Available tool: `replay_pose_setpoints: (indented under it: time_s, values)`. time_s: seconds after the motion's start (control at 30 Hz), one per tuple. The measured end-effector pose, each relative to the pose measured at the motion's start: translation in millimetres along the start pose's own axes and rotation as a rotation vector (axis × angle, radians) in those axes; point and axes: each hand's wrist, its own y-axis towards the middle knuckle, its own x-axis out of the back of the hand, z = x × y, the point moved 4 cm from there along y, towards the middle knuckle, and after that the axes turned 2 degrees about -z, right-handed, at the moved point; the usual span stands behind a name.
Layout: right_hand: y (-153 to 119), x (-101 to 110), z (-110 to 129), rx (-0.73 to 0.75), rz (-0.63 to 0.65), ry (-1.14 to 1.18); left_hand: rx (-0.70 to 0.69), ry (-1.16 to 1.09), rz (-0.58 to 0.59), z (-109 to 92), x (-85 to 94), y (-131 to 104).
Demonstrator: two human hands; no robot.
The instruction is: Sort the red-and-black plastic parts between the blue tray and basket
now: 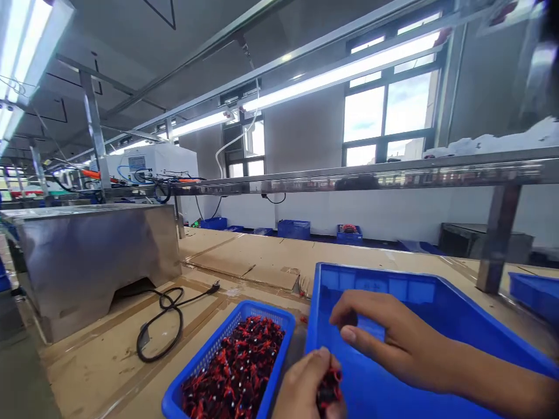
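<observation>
Left hand grips red-black wire bundle beside mesh basket; right hand loosely curled, holding nothing, over blue tray.

Left hand fisted low; right hand forward, fingers curled.

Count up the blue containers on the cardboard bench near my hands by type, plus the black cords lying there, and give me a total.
Blue mesh basket filled with red and black wired parts: 1
Blue solid-walled bins: 2, the big blue bin under the right hand and a bin corner at the far right
Black power cord: 1
Total: 4
The left hand holds a clump of the parts.
</observation>
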Motion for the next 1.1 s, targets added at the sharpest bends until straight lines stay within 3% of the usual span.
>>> replay_pose_setpoints:
  time_s: [0.13, 0.27, 0.43, 0.57, 0.7, 0.9, 1.1]
  values:
    - [-40.5, 21.2, -17.4, -0.085, -0.095, 0.067, 0.112, -0.25, -0.003, -5.6, -41.4, 55.1]
    - [-60.5, 39.2, -48.7, -0.182, -0.294, 0.073, 0.062, -0.292, 0.088, -8.4, -81.7, 95.3]
    - [-78.5, 66.2, -73.3, -0.026, -0.524, 0.001, 0.074, -0.275, 0.224, -1.8, -123.6, 137.3]
    - [-85.9, 86.0, -81.8, -0.034, -0.561, -0.03, 0.017, -0.338, 0.26, -0.4, -147.2, 159.5]
    - [-84.7, 94.8, -81.0, -0.058, -0.561, -0.026, 0.007, -0.353, 0.26, -3.2, -146.8, 159.2]
    - [-82.3, 78.5, -80.8, 0.005, -0.476, 0.001, -0.009, -0.272, 0.214, -0.7, -128.7, 140.6]
    - [-82.2, 75.1, -73.6, 0.058, -0.487, -0.066, -0.034, -0.235, 0.181, -2.4, -129.1, 135.0]
